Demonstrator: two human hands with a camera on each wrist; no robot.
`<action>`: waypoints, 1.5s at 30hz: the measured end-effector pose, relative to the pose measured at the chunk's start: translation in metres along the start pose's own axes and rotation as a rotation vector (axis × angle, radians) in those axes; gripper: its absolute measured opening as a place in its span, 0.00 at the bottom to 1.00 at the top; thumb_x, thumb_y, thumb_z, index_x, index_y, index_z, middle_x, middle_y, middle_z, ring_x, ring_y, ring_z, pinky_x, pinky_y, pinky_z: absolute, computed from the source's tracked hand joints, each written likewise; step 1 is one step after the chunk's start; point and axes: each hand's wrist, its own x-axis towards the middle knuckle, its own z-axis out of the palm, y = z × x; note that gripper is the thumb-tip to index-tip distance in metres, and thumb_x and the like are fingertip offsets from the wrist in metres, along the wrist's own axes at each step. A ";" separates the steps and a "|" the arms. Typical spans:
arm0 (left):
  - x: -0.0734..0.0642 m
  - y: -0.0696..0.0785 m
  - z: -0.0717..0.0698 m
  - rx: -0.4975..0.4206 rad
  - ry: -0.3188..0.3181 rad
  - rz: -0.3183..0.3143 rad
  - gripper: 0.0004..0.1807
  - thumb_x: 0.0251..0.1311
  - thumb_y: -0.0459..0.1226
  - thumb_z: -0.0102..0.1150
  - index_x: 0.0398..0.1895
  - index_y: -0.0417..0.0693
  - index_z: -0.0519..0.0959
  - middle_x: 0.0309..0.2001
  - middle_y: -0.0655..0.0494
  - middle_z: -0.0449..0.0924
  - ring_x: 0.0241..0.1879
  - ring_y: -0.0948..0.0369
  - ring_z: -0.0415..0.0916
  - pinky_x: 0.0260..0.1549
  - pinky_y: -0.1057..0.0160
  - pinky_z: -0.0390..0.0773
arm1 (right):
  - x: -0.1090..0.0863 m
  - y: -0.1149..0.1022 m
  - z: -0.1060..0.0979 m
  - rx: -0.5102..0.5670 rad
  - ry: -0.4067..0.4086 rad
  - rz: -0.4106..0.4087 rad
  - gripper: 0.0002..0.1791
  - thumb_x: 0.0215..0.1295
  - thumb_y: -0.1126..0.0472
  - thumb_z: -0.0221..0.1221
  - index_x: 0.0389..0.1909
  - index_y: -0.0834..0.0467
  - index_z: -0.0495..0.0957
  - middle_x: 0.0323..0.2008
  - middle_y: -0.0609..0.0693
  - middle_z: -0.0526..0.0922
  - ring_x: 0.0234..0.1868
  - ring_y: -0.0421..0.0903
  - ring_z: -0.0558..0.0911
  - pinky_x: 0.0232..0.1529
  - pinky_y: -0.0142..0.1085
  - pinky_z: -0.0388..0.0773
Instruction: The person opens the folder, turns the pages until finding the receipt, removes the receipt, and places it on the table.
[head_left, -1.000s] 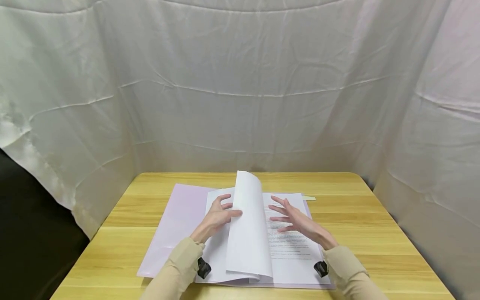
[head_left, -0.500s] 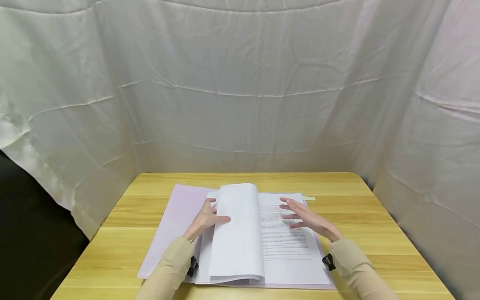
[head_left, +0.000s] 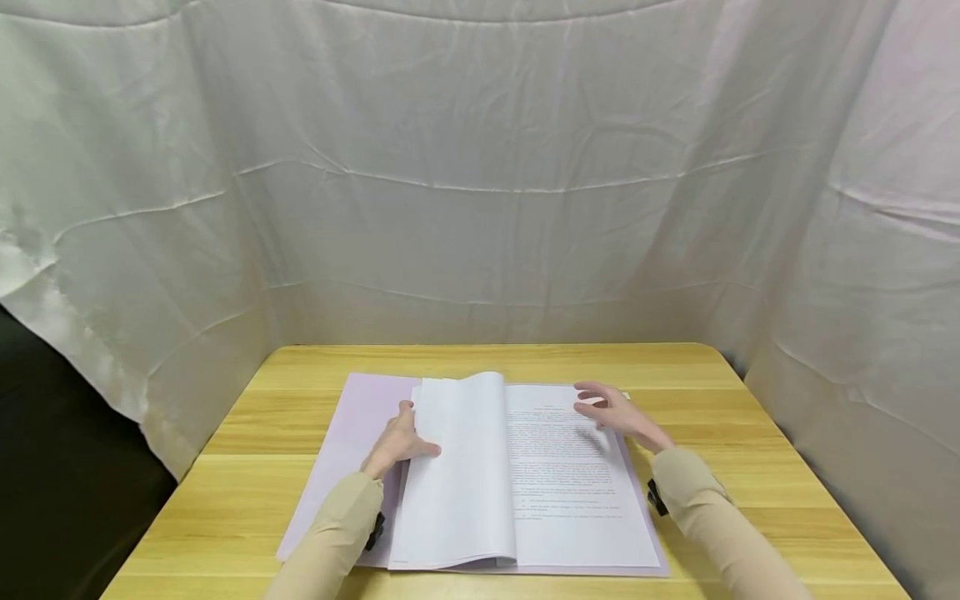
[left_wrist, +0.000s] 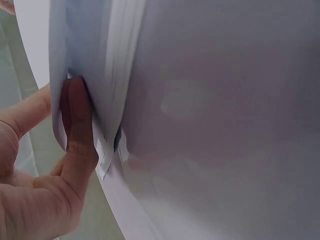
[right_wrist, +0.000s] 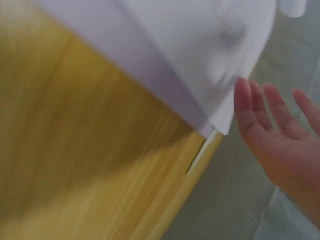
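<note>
The side camera on the left wrist shows what the top view hides: one finger of the left hand (head_left: pixel 396 442) goes under the bent page (head_left: pixel 465 467). In the head view you only see the thumb lying on top. So the fingers (left_wrist: pixel 77 115) are close together with the page edge pinched between them. The left wrist view also shows a bunch of paper edges (left_wrist: pixel 120 65) just beside that finger.

The right hand (head_left: pixel 617 414) has nothing in it. Its fingers are a little bent and spread apart, over the top right corner of the printed page (head_left: pixel 570 500). I can't tell if they touch the paper. The right wrist view shows a pale strip (right_wrist: pixel 200 155) poking out past that corner; in the head view the right hand covers most of it.

The pages lie in a light purple folder (head_left: pixel 345 467), open near the front of the worktop (head_left: pixel 750 467). The printed page is longer than it is wide, and its long way runs from the person to the back. The top of the writing is at the far end. The bent page curves up near the middle, with its plain side showing.

The left sleeve (head_left: pixel 330 533) is in front of part of the folder. The right sleeve (head_left: pixel 720 525) reaches over the worktop. Pale cloth (head_left: pixel 480 208) hangs all around, and something black (head_left: pixel 60 467) is at the far left.
</note>
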 end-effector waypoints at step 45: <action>0.007 -0.004 0.017 0.115 -0.115 0.293 0.41 0.43 0.15 0.50 0.70 0.26 0.61 0.71 0.29 0.62 0.74 0.35 0.57 0.75 0.39 0.57 | 0.042 0.030 -0.004 -0.392 0.285 0.141 0.28 0.61 0.63 0.63 0.61 0.72 0.74 0.59 0.75 0.69 0.60 0.70 0.64 0.62 0.61 0.66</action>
